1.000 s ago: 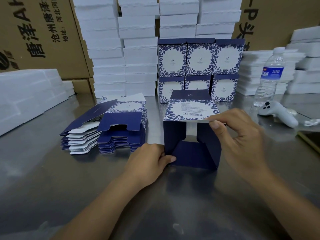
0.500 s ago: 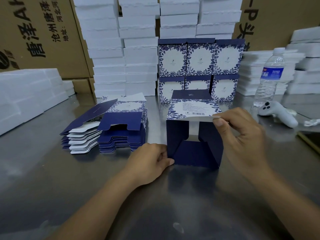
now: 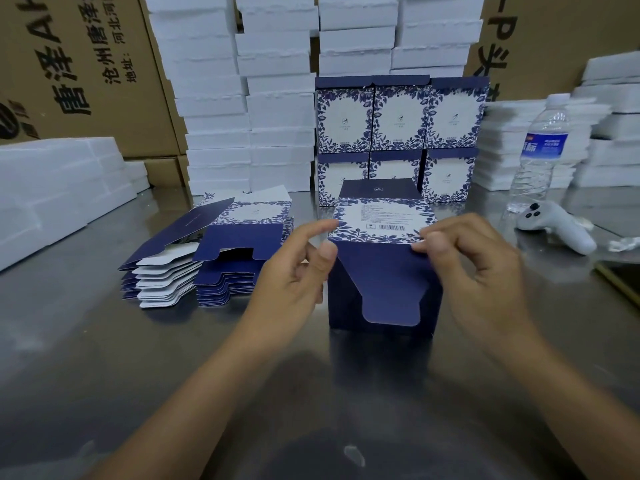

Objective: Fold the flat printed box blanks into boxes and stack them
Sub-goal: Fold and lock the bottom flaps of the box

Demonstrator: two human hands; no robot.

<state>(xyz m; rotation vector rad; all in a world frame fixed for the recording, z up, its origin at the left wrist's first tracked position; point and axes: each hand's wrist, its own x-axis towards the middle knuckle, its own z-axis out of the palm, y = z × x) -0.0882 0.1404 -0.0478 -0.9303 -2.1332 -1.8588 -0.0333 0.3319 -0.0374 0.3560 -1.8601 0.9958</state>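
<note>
left hand (image 3: 298, 271): raised to the upper left corner of the box (image 3: 381, 220); thumb and forefinger are curled and pinch the fold edge there, the other fingers loosely bent below.
right hand (image 3: 478, 268): at the upper right corner of the same edge; thumb and forefinger pinch it, the other fingers are curled under and hold nothing more.
change: half a second ago the left hand lay low on the tabletop (image 3: 104, 341), at the lower left corner of the box, and the front stood open so that the inside was seen. Now this hand is up, and the dark flap (image 3: 384, 282) is turned down across the opening.
meaning: I judge that the closing of this end has begun. The tab of the flap is outside, not tucked in, so the box is not finished and cannot go to the stack (image 3: 398, 133) yet.
box: on the middle of the tabletop, in front of the stack, with the barcode panel on top.
arms: both forearms come in from the near edge and converge on the box.
blanks (image 3: 207, 271): flat pile left of the box, near but apart.
stack: finished boxes in two rows at the far edge.
rest: a bottle (image 3: 543, 147) and a white controller (image 3: 557, 230) toward the right edge.
</note>
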